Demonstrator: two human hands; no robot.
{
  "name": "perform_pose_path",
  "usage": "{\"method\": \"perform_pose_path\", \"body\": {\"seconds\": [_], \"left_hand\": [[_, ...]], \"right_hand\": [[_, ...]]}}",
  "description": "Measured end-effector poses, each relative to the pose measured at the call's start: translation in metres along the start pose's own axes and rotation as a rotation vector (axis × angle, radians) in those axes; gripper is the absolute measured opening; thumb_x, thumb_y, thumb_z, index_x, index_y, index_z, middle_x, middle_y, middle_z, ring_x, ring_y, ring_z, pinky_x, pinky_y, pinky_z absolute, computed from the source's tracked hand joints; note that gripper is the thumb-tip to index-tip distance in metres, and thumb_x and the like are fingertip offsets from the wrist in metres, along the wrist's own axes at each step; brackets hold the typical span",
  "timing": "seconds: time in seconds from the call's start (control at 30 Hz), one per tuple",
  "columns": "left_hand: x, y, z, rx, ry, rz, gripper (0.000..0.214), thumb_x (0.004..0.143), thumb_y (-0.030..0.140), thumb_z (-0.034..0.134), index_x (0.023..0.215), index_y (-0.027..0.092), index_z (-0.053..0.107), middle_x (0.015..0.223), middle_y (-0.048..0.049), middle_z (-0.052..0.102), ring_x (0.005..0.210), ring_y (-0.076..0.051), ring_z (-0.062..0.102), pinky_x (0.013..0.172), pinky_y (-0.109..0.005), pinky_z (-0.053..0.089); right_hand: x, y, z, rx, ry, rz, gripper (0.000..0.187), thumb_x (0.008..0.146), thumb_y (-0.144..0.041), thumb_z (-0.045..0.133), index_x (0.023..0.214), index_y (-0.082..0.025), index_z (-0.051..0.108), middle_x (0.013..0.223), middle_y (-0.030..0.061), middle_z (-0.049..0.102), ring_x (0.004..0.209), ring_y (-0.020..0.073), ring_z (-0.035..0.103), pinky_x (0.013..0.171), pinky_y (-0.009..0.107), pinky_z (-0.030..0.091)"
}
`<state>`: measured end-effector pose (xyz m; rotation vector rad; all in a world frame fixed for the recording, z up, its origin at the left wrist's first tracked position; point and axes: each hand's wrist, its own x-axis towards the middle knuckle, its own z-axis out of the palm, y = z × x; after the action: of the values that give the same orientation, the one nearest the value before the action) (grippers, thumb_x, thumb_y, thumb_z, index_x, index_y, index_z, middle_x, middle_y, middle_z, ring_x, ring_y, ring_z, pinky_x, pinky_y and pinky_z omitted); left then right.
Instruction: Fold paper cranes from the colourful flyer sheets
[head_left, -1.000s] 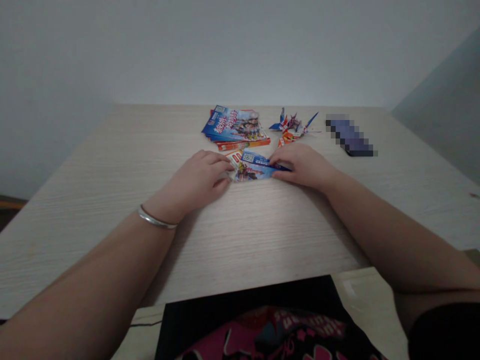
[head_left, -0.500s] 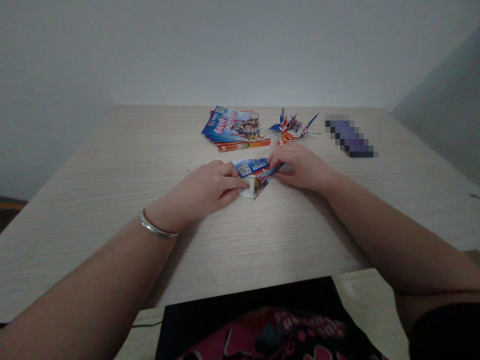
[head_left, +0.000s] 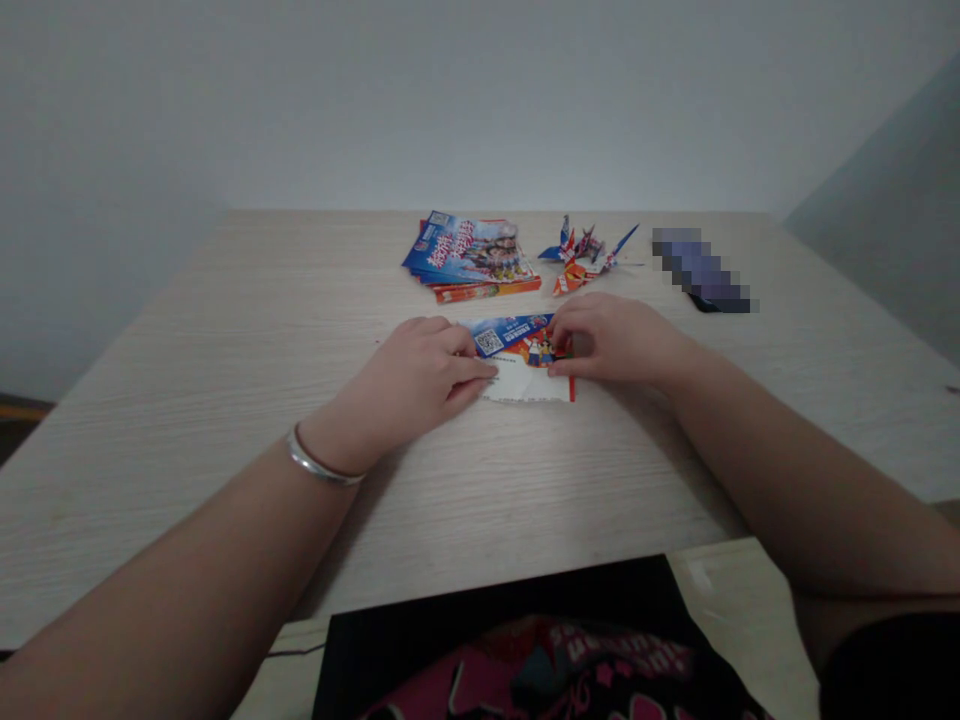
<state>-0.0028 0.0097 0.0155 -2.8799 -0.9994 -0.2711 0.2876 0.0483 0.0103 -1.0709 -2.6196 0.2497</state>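
Observation:
A partly folded printed paper leaflet (head_left: 521, 382) lies on the table between my hands. Its upper strip is blue with a QR code, a red part with small cartoon figures shows at the right, and the lower part is white. My left hand (head_left: 424, 365) grips the leaflet's left end, index finger stretched over the white part. At the right end, my right hand (head_left: 615, 340) pinches the leaflet with bent fingers and thumb. The fingers cover both ends of the paper.
Behind the leaflet sits a stack of printed leaflets (head_left: 472, 250), blue on top with orange ones beneath. Folded paper cranes (head_left: 581, 262) rest to its right. Farther right lies a dark, pixelated flat object (head_left: 701, 270). The pale wooden table (head_left: 247, 330) reaches the wall.
The leaflet's right flap, folded to a slant before, now lies opened out, baring more white and red. My right hand has shifted slightly right; my left hand stays nearly in place.

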Motion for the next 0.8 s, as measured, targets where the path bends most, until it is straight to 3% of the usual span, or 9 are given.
{"method": "perform_pose_path", "body": {"seconds": [0.13,0.27,0.4,0.47,0.57,0.67,0.8], "left_hand": [[0.001,0.005,-0.004,0.002,0.042,0.074,0.031,0.104,0.036,0.053,0.098,0.027,0.082,0.1,-0.0084,0.07,0.095,-0.025,0.061,0.093,-0.044,0.049],[0.0,0.005,-0.001,-0.029,0.079,0.103,0.03,0.105,0.034,0.053,0.105,0.025,0.081,0.125,-0.0126,0.067,0.116,-0.029,0.061,0.106,-0.049,0.048],[-0.002,0.005,0.006,-0.043,0.064,-0.008,0.041,0.101,0.031,0.057,0.139,0.021,0.066,0.149,-0.0161,0.057,0.132,-0.032,0.057,0.112,-0.049,0.048],[-0.001,0.005,0.007,-0.058,0.029,-0.089,0.05,0.102,0.03,0.054,0.149,0.016,0.055,0.151,-0.0168,0.057,0.132,-0.031,0.058,0.111,-0.046,0.049],[0.002,0.009,0.003,-0.032,-0.038,-0.196,0.044,0.103,0.031,0.053,0.143,0.015,0.06,0.134,-0.0139,0.07,0.121,-0.029,0.065,0.106,-0.043,0.051],[0.004,0.014,-0.003,0.035,-0.082,-0.252,0.038,0.103,0.036,0.055,0.134,0.017,0.065,0.117,-0.0108,0.076,0.109,-0.029,0.068,0.097,-0.042,0.052],[0.003,0.017,-0.005,0.102,-0.088,-0.285,0.05,0.101,0.051,0.059,0.139,0.019,0.062,0.126,-0.0117,0.073,0.113,-0.032,0.066,0.093,-0.042,0.049]], "right_hand": [[0.002,-0.005,0.005,-0.081,-0.037,-0.003,0.048,0.083,-0.054,0.08,0.116,-0.021,0.074,0.119,0.0137,0.075,0.111,0.0335,0.068,0.097,0.051,0.054],[0.003,0.0,0.013,-0.008,-0.061,-0.067,0.062,0.081,-0.047,0.084,0.136,-0.022,0.068,0.142,0.0149,0.067,0.133,0.035,0.06,0.116,0.056,0.045],[0.004,0.001,0.016,-0.035,-0.023,-0.069,0.061,0.078,-0.048,0.087,0.132,-0.024,0.071,0.151,0.0156,0.058,0.14,0.0373,0.053,0.117,0.058,0.042],[0.004,-0.004,0.013,-0.075,-0.018,-0.062,0.06,0.077,-0.051,0.087,0.127,-0.021,0.073,0.144,0.0171,0.061,0.133,0.0372,0.056,0.113,0.056,0.045],[0.006,-0.01,0.006,-0.115,-0.074,-0.033,0.056,0.078,-0.056,0.085,0.118,-0.018,0.074,0.122,0.0161,0.069,0.118,0.0357,0.062,0.106,0.052,0.049],[0.008,-0.009,0.004,-0.047,-0.108,-0.04,0.049,0.081,-0.055,0.083,0.113,-0.02,0.073,0.119,0.0137,0.07,0.116,0.0329,0.063,0.103,0.048,0.05],[0.01,-0.002,0.006,0.113,-0.138,-0.05,0.038,0.082,-0.044,0.084,0.114,-0.024,0.074,0.124,0.0094,0.074,0.117,0.0284,0.066,0.107,0.045,0.049]]}}
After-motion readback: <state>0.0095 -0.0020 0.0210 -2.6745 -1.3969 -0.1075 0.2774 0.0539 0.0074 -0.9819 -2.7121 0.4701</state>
